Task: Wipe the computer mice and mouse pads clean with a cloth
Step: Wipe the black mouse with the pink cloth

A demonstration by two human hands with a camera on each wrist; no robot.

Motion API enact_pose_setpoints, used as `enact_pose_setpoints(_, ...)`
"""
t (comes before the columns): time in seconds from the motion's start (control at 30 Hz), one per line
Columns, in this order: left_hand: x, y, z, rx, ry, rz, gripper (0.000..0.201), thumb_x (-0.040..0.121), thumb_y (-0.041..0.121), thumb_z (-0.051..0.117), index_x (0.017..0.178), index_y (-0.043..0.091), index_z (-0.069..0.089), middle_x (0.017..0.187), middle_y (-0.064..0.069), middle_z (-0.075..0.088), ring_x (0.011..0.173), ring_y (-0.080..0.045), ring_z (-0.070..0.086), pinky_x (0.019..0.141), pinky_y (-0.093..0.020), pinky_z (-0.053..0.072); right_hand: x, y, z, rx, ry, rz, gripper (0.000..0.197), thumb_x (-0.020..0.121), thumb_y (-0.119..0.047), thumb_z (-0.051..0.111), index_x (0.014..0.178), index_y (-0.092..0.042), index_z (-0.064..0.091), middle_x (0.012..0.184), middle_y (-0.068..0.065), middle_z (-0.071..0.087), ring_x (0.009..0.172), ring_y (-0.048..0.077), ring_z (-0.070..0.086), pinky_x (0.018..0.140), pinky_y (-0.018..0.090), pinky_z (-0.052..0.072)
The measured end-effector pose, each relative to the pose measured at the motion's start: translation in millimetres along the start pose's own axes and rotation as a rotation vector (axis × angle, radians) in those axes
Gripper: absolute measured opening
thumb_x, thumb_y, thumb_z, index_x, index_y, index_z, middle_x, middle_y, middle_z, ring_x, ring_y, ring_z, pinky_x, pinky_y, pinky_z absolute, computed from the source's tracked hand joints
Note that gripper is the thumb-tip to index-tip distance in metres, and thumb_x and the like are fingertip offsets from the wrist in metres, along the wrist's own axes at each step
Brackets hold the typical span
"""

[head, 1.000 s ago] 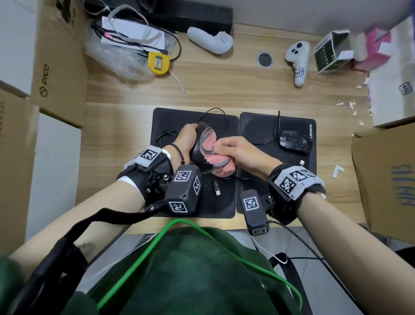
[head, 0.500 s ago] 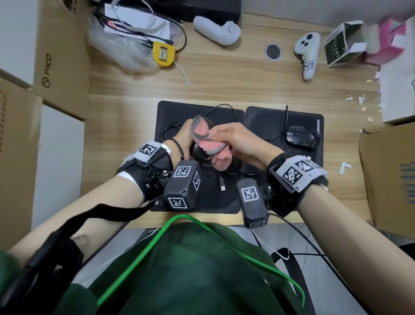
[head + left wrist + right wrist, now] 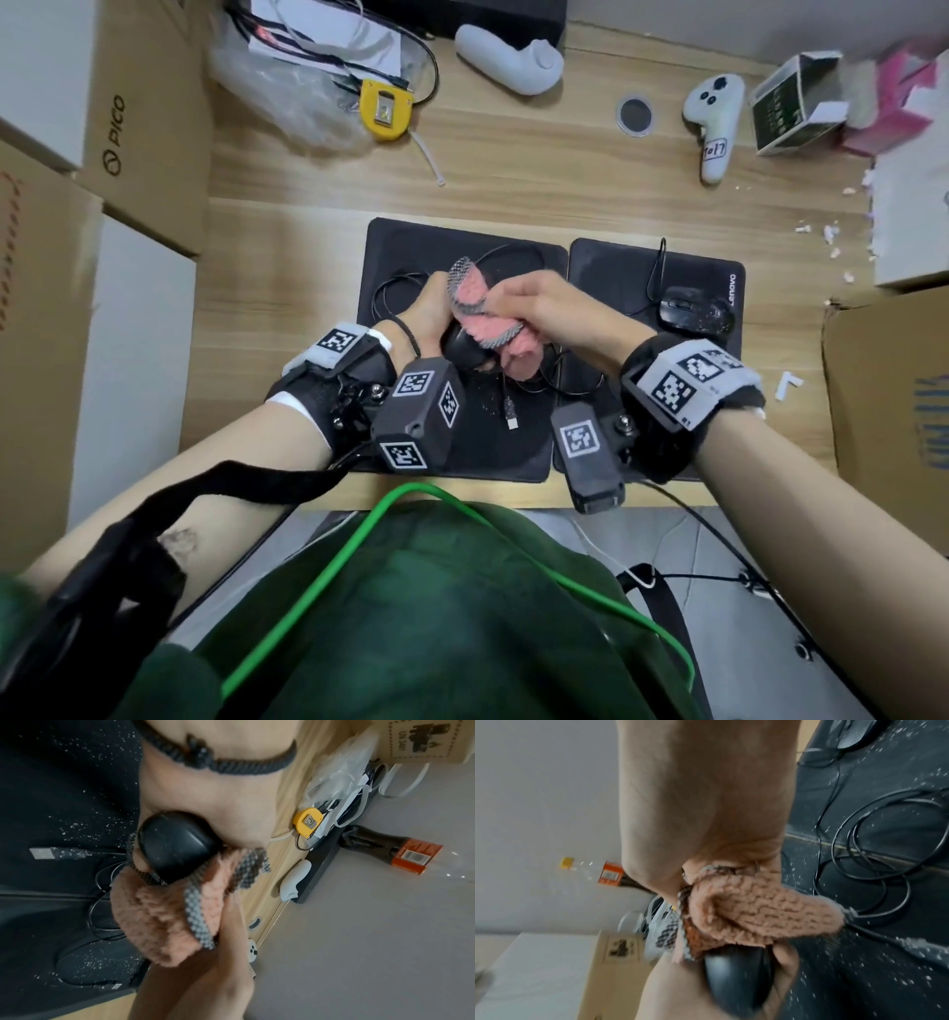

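Pink cloth (image 3: 488,313) bunched in right hand (image 3: 554,313), pressed on mouse (image 3: 174,845) gripped by left hand (image 3: 426,318) (speckled pad (image 3: 411,246) near desk's front edge).

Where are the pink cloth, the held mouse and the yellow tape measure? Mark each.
pink cloth (image 3: 159,923), left wrist view, fluffy middle.
held mouse (image 3: 174,843), left wrist view, rounded black back.
yellow tape measure (image 3: 385,109), head view, case top.

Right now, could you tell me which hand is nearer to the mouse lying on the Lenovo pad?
Right. The right hand wipes just beside that mouse; the left hand is farther off, over the other pad.
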State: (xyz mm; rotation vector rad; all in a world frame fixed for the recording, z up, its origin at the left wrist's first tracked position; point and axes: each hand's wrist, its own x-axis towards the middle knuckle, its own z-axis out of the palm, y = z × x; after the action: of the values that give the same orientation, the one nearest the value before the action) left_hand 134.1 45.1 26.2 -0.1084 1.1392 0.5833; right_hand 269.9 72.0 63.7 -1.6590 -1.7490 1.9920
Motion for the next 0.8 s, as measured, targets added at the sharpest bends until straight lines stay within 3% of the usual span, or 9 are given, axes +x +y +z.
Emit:
enact_pose_setpoints(0.1,1,-9,10,0.082,-0.023,-0.036,0.028,0.094,0.036,0.035,0.088,0.016,0.054,0.079,-0.008,0.055,0.060,-0.023,0.055,0.059,-0.027,0.050,4,9,-17,-0.026,0.159,0.049,0.025,0.095,-0.014,0.051,0.076,-0.019,0.065,0.074,-0.002,0.065,0.065,0.006,0.058,0.061,0.018,0.043)
enact_pose_setpoints(0.17,3,-14,14,0.131,-0.015,-0.036,0.028,0.093,0.037,0.035,0.094,0.017,0.055,0.081,-0.007,0.057,0.066,-0.025,0.055,0.063,-0.031,0.046,4,15,-20,-0.039,0.204,0.060,0.027,0.096,-0.015,0.049,0.073,-0.021,0.063,0.065,-0.007,0.063,0.057,0.002,0.055,0.057,0.015,0.041)
enact_pose_setpoints(0.3,7,-18,6,-0.052,0.026,-0.063,0.029,0.092,0.038,0.033,0.088,0.017,0.053,0.081,-0.007,0.054,0.071,-0.023,0.053,0.065,-0.028,0.050,-5,18,0,0.080,0.086,0.020,0.025,0.093,-0.017,0.053,0.070,-0.021,0.063,0.060,-0.002,0.060,0.051,0.014,0.053,0.048,0.021,0.040)
enact_pose_setpoints(0.37,10,-18,-2,-0.113,0.051,-0.021,0.032,0.092,0.044,0.035,0.084,0.018,0.053,0.082,-0.007,0.051,0.080,-0.024,0.051,0.068,-0.029,0.047,-10,15,10,0.051,-0.024,0.004,0.022,0.094,-0.016,0.054,0.076,-0.018,0.064,0.059,-0.002,0.060,0.047,0.010,0.052,0.045,0.020,0.039)
enact_pose_setpoints(0.43,13,-17,-5,-0.081,0.083,0.000,0.028,0.091,0.039,0.036,0.075,0.019,0.046,0.080,-0.004,0.044,0.078,-0.023,0.047,0.072,-0.030,0.039,-11,14,13,0.022,-0.075,-0.009,0.019,0.095,-0.014,0.054,0.080,-0.014,0.065,0.062,-0.001,0.061,0.050,0.007,0.053,0.049,0.018,0.040)
enact_pose_setpoints(0.57,9,-19,3,0.017,0.003,-0.030,0.029,0.092,0.035,0.035,0.089,0.015,0.056,0.083,-0.008,0.058,0.071,-0.024,0.055,0.066,-0.027,0.045,-2,21,3,0.112,0.161,0.031,0.023,0.095,-0.013,0.051,0.078,-0.016,0.066,0.077,0.002,0.065,0.067,0.008,0.059,0.066,0.021,0.046)
enact_pose_setpoints(0.63,6,-22,8,0.093,-0.038,-0.035,0.030,0.092,0.035,0.035,0.087,0.015,0.057,0.081,-0.007,0.060,0.069,-0.024,0.056,0.065,-0.029,0.044,1,22,0,0.108,0.226,0.027,0.023,0.095,-0.016,0.050,0.079,-0.018,0.066,0.081,0.005,0.065,0.073,0.013,0.059,0.071,0.025,0.046)
enact_pose_setpoints(0.7,5,-21,6,0.083,-0.037,-0.025,0.033,0.092,0.033,0.033,0.083,0.013,0.057,0.077,-0.009,0.059,0.066,-0.024,0.055,0.066,-0.029,0.043,-4,18,3,0.080,0.152,0.005,0.022,0.095,-0.015,0.052,0.078,-0.017,0.065,0.078,0.008,0.064,0.070,0.017,0.058,0.066,0.026,0.044)
enact_pose_setpoints(0.8,6,-14,-4,-0.071,-0.082,0.042,0.055,0.097,0.031,0.030,0.052,0.012,0.054,0.050,-0.004,0.052,0.046,-0.016,0.050,0.056,-0.021,0.038,-16,8,14,0.054,-0.050,-0.011,0.023,0.096,-0.011,0.052,0.076,-0.015,0.062,0.059,-0.002,0.064,0.051,0.011,0.057,0.051,0.018,0.042)
